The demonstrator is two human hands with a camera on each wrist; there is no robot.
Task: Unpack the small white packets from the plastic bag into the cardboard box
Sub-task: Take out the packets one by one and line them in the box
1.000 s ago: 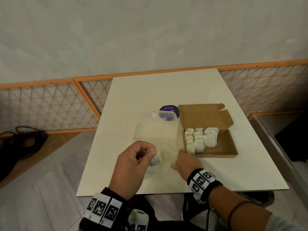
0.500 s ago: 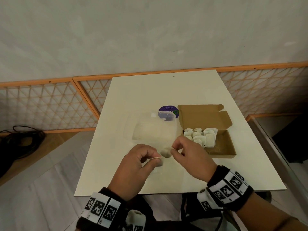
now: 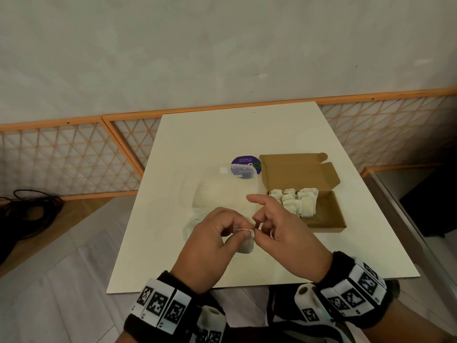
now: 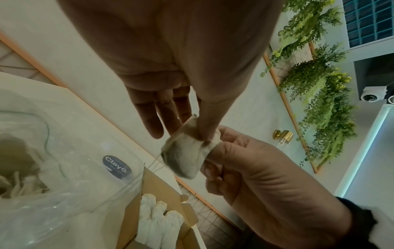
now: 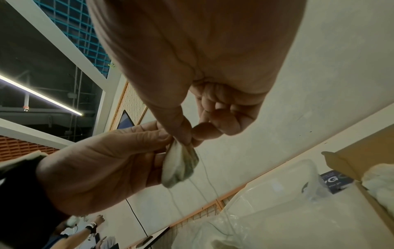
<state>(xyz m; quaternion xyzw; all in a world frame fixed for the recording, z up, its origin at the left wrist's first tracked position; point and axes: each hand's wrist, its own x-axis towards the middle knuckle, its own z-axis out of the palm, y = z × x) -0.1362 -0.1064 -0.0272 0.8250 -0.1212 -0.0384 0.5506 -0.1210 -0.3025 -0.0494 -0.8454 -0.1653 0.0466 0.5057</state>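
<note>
A small white packet [image 3: 246, 245] hangs above the table's near part, with thin threads trailing from it in the wrist views. My left hand [image 3: 243, 231] pinches it between thumb and fingers. My right hand [image 3: 257, 225] pinches its top corner from the right, index finger stretched out. The packet [image 4: 185, 155] and the packet [image 5: 179, 166] show both grips. The clear plastic bag [image 3: 222, 191] lies just beyond my hands with more packets [image 4: 19, 185] inside. The open cardboard box [image 3: 331, 216] sits to the right, holding several upright packets [image 3: 296, 201].
The white table [image 3: 247, 132] has its front edge just below my wrists. A round purple label [image 3: 246, 164] lies under the bag's far end. An orange lattice fence [image 3: 69, 159] runs behind, and black cables [image 3: 29, 214] lie on the floor at left.
My right hand rose from the table by the bag and took the top of the packet held by my left hand. Both hands now meet slightly higher.
</note>
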